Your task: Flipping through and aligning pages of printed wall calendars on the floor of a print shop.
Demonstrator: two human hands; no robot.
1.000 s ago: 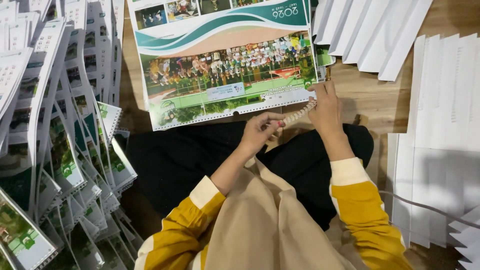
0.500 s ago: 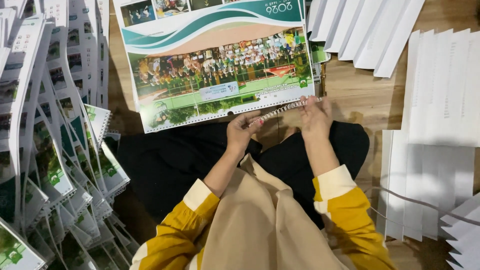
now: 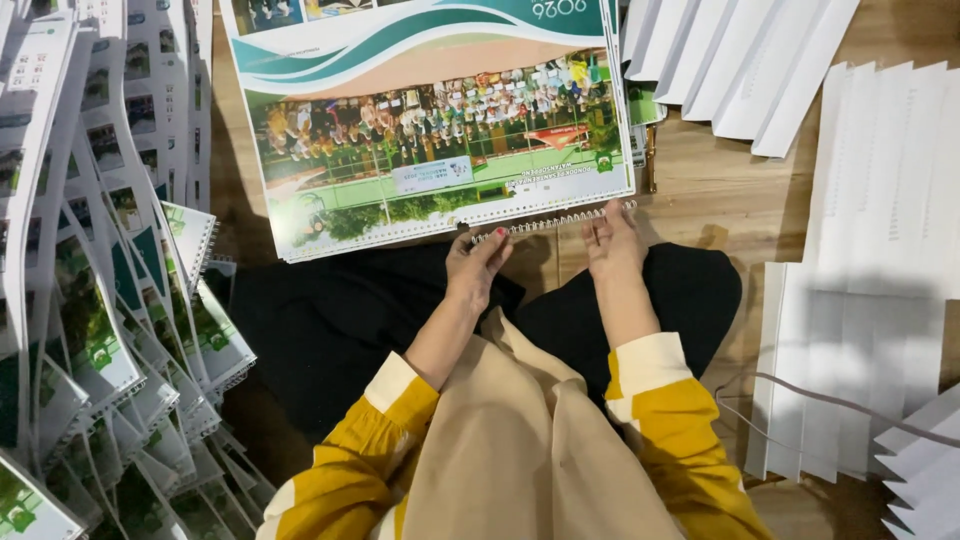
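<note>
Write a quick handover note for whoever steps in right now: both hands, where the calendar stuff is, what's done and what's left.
Left hand: fingertips on the near end of the wire spiral binding, no closed grip visible.
Right hand: fingers on the spiral's other end, at the calendar's corner.
Calendar: flat on the wooden floor in front of the lap, spiral along part of its near punched edge.
Done: a fanned stack of bound calendars lies on the left.
Left: the spiral appears to cover only part of the edge, so binding looks unfinished. White sheets lie spread on the right.
</note>
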